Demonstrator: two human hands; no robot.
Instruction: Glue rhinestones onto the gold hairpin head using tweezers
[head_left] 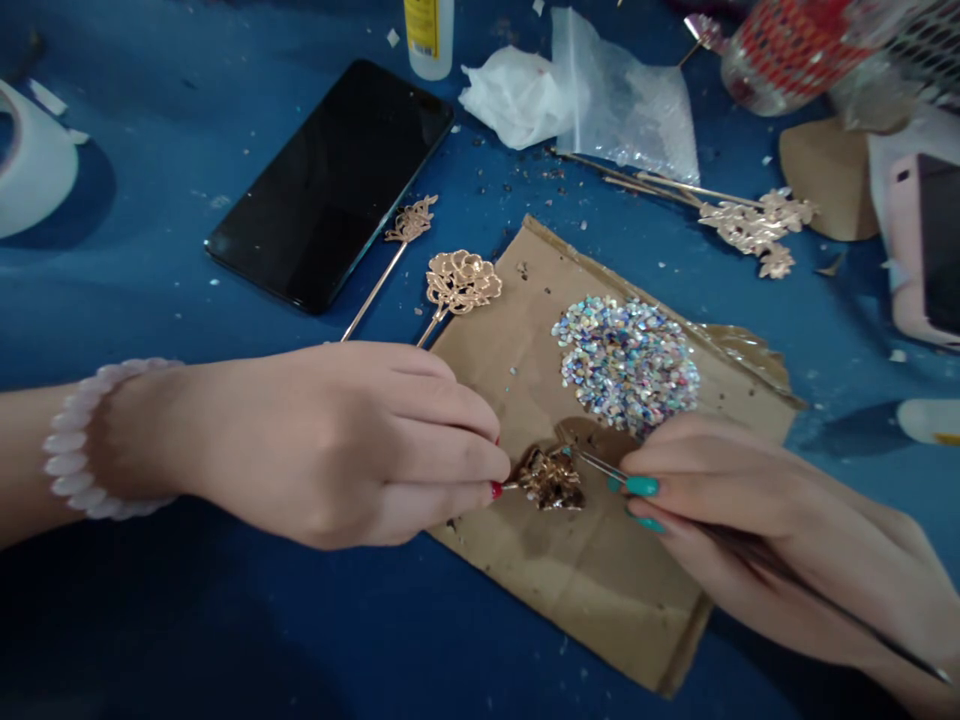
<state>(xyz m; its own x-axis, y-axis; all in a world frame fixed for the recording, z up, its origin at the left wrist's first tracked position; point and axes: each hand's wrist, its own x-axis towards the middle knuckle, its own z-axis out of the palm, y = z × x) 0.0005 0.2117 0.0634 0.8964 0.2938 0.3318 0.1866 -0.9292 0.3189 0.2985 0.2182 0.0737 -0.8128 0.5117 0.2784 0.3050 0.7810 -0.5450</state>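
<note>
Between the closed fingers of my left hand (337, 450) is the thin stem of a gold hairpin (553, 478), its ornate head held over a brown paper sheet (585, 610). A pair of tweezers (600, 464) is pinched in my right hand (757, 530), its tips at the upper edge of that head. Whether the tips grip a chip is too small to tell. Just above on the paper lies a pile of small iridescent chips (630, 362). A gold flower hairpin (463, 283) and another gold hairpin (411, 220) lie beyond my left hand.
A black phone (330, 185) lies at the upper left, near a roll of white tape (34, 160). Along the back are a glue bottle (430, 40), a crumpled tissue (517, 98), a plastic bag (626, 95) and a jar (795, 50). More gold hairpins (750, 222) lie right.
</note>
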